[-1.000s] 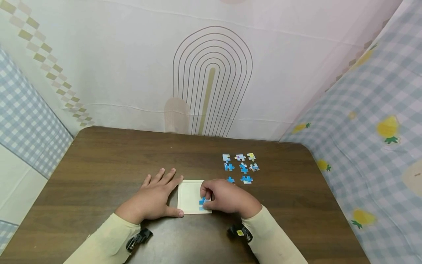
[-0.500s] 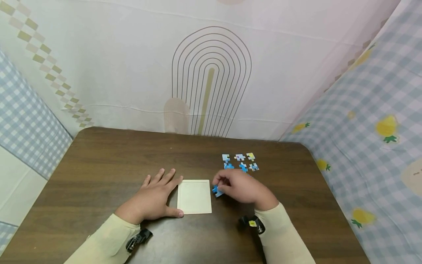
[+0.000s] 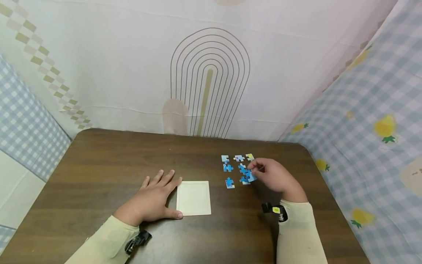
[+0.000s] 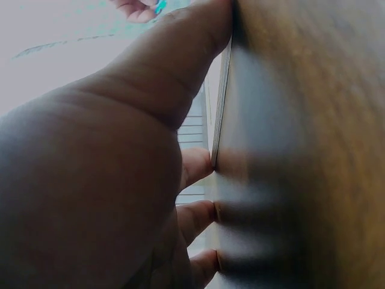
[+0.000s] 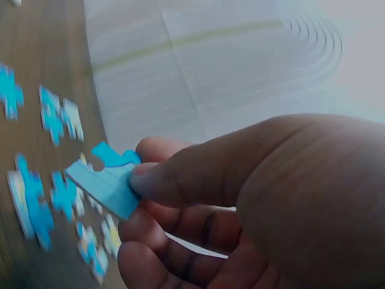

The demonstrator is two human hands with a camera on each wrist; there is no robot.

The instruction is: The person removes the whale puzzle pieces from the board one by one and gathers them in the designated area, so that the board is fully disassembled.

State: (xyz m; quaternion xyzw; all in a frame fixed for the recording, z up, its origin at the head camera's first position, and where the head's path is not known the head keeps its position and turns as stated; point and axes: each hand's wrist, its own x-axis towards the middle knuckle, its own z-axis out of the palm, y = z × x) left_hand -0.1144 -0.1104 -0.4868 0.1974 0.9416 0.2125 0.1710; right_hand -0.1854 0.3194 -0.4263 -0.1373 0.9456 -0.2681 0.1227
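A cream square puzzle tray [image 3: 193, 198] lies flat on the table in the head view, its inside bare. My left hand [image 3: 153, 200] rests spread at the tray's left edge, thumb and index fingertip touching it. Over the loose pieces at the right, my right hand [image 3: 277, 175] pinches a blue puzzle piece [image 5: 111, 183] between thumb and index finger. The right wrist view shows that piece tilted and raised off the table. Below it lie several loose puzzle pieces [image 3: 228, 167], blue and white, a few with yellow. The right hand hides part of this group.
The brown wooden table [image 3: 115, 157] reaches back to a white cloth [image 3: 132, 73] with printed arches. A blue checked cloth [image 3: 346, 146] hangs along the right side. Each wrist carries a small black camera [image 3: 275, 209].
My right hand has lifted the blue puzzle piece out of the tray and carried it right, over the loose pieces. My left hand has stayed at the tray's edge.
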